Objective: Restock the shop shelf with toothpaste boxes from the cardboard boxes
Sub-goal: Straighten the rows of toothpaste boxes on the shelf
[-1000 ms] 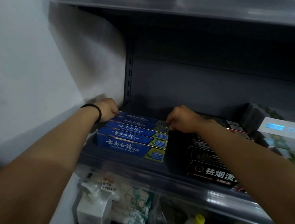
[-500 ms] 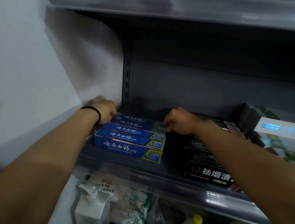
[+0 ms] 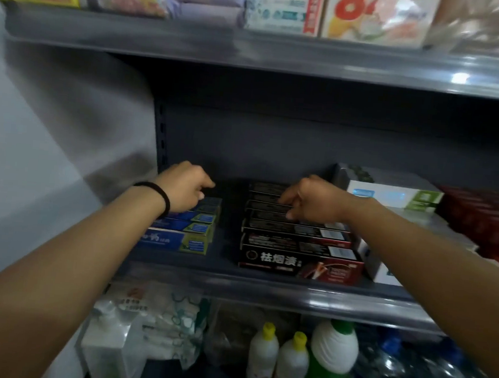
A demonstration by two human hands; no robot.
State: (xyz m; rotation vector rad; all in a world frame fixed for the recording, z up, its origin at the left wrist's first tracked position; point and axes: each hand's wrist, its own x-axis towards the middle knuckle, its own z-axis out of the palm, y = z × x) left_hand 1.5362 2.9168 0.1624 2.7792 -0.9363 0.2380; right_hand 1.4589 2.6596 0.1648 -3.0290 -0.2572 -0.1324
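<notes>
A row of blue toothpaste boxes (image 3: 191, 233) lies at the left end of the grey middle shelf (image 3: 263, 289). My left hand (image 3: 182, 189), with a black band on its wrist, hovers over the rear of this row with its fingers curled into a loose fist, and nothing shows in it. Right of a small gap lies a row of black toothpaste boxes (image 3: 299, 258). My right hand (image 3: 312, 200) is over the back of that row, its curled fingertips pressing down on one black box. No cardboard box is in view.
White and green boxes (image 3: 392, 195) and red boxes (image 3: 486, 221) fill the shelf to the right. Packaged goods (image 3: 285, 5) line the shelf above. Below stand bottles (image 3: 290, 364), a pump dispenser (image 3: 111, 342) and bagged items. A pale wall (image 3: 35, 140) closes the left side.
My right hand left the right end of the blue boxes and moved onto the black row. My left hand shifted from their left end to above them. The view tilted upward.
</notes>
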